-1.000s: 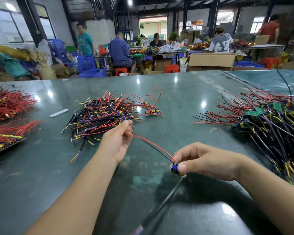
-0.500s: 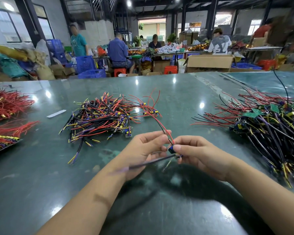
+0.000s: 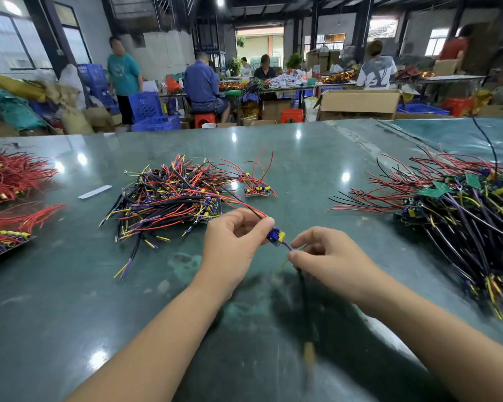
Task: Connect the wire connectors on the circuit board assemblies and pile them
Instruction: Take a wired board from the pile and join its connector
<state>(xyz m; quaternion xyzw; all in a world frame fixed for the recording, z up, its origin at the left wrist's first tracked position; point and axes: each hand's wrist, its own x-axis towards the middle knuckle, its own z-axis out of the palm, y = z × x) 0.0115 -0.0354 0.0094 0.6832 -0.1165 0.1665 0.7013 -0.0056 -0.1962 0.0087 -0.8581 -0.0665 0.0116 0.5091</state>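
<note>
Head view: left hand (image 3: 233,239) pinches small blue-yellow circuit board assembly (image 3: 276,237); just beside it, right hand (image 3: 325,258) pinches its dark wire (image 3: 302,282). Connecting step; next, likely seat connector.

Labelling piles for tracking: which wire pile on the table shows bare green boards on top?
The right-hand pile, beside the right hand. Green boards lie on its top; the centre pile and the red bundles at left show none.
</note>
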